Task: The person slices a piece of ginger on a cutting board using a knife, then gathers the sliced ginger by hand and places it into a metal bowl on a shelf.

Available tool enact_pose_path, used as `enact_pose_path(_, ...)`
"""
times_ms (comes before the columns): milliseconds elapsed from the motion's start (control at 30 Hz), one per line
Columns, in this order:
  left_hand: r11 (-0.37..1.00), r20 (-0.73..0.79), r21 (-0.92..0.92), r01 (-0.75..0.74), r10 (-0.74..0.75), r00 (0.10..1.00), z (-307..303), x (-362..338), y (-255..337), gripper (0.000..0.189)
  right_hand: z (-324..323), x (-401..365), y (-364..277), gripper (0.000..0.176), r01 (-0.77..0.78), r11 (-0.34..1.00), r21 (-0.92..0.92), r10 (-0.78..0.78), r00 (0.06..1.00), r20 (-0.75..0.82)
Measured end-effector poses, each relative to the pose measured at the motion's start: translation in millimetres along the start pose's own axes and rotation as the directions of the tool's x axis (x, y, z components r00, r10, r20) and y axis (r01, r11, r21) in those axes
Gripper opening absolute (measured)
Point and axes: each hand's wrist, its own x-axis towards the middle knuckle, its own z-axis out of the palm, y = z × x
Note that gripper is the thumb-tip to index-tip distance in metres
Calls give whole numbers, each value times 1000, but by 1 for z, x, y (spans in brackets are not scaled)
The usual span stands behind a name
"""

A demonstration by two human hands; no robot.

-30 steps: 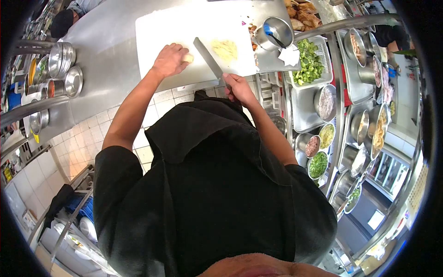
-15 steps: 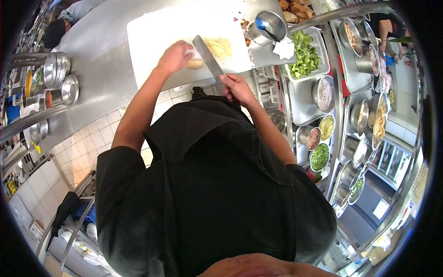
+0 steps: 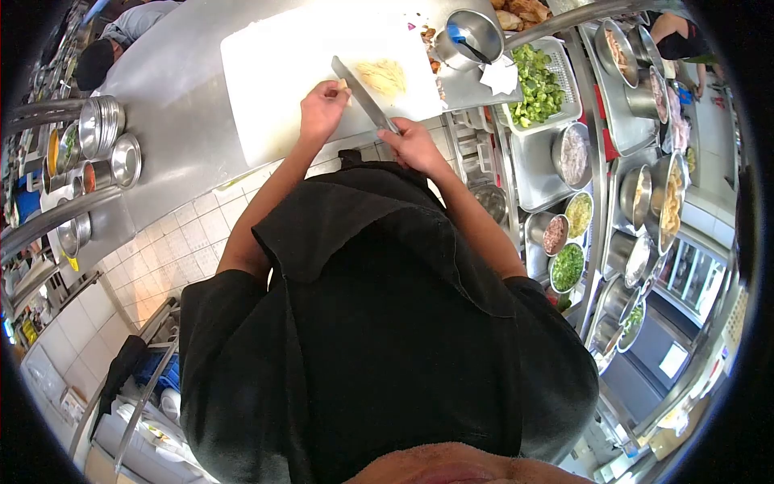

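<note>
Head view, down over black-clad torso. Far left, by steel counter (image 3: 177,105) left edge: stack of steel bowls (image 3: 101,121), small steel dishes (image 3: 125,157) beside it, some w/ orange & green contents. Top left, beyond counter's far edge: another person's dark cap (image 3: 97,60) & grey sleeve.

White cutting board (image 3: 274,64) on counter's right half, reaching near edge.

Left hand (image 3: 322,109) over board's near edge, fingers curled, pinching small pale-yellow chunk (image 3: 344,84) at fingertips. Chunk down on board, just left of blade; contact w/ blade unclear.

Cleaver (image 3: 360,90) slanted across board, tip toward far left, handle toward near-right corner. Pile of pale-yellow shreds (image 3: 383,77) just rt of blade, near board's right edge.

Right hand (image 3: 413,145) just past board's near-right corner, clenched round cleaver handle.

Rt of board, at counter's right edge: steel pot (image 3: 476,36) w/ blue-handled utensil inside, white paper scrap (image 3: 498,78) touching its base.

Further rt: white perforated basket (image 3: 567,89) full of chopped green veg (image 3: 534,93). Nearer the torso: steel bowl (image 3: 571,157) w/ pale contents, then round steel tubs (image 3: 555,234) of pinkish, yellow & green chopped fillings.

Far rt: rack w/ more steel bowls (image 3: 661,202). Top rt corner: another person's forearm (image 3: 667,26).
</note>
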Motion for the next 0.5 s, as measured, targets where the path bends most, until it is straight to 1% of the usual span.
enact_pose_path(67, 995, 52, -55, 84, -81, 995, -2, 4, -3, 42, 4, 1, 2, 31, 40, 997, -70, -42, 999, -33)
enact_pose_path(133, 995, 19, -73, 71, -70, 997, -3, 4, -13, 38, 5, 0, -2, 35, 74, 986, -151, -84, 995, -59)
enact_pose_path(167, 995, 3, -82, 64, -63, 998, -3, 3, -19, 37, 4, -1, -5, 37, 52, 980, -192, -65, 996, -64)
enact_pose_path(200, 996, -32, -75, -40, 38, 999, -3, 4, -28, 34, 3, -2, -8, 40, 27, 972, -232, -44, 997, -70)
enact_pose_path(267, 968, -97, -55, -245, 239, 966, -4, 4, -44, 29, 1, -2, -7, 44, -16, 959, -283, -7, 997, -78)
enact_pose_path(333, 929, -64, -44, -366, 363, 929, -8, 1, -42, 24, 0, 0, -5, 45, -46, 951, -305, 22, 997, -79)
enact_pose_path(367, 904, -50, -40, -426, 424, 905, -10, 1, -41, 21, 0, 0, -5, 46, -46, 950, -308, 23, 997, -78)
enact_pose_path(467, 839, -36, -46, -542, 540, 841, -6, 4, -43, 17, 1, -3, -11, 46, -38, 942, -332, 13, 997, -79)
enact_pose_path(500, 841, -26, -17, -540, 540, 841, -5, 4, -39, 16, 2, -2, -12, 46, -30, 936, -350, 2, 997, -81)
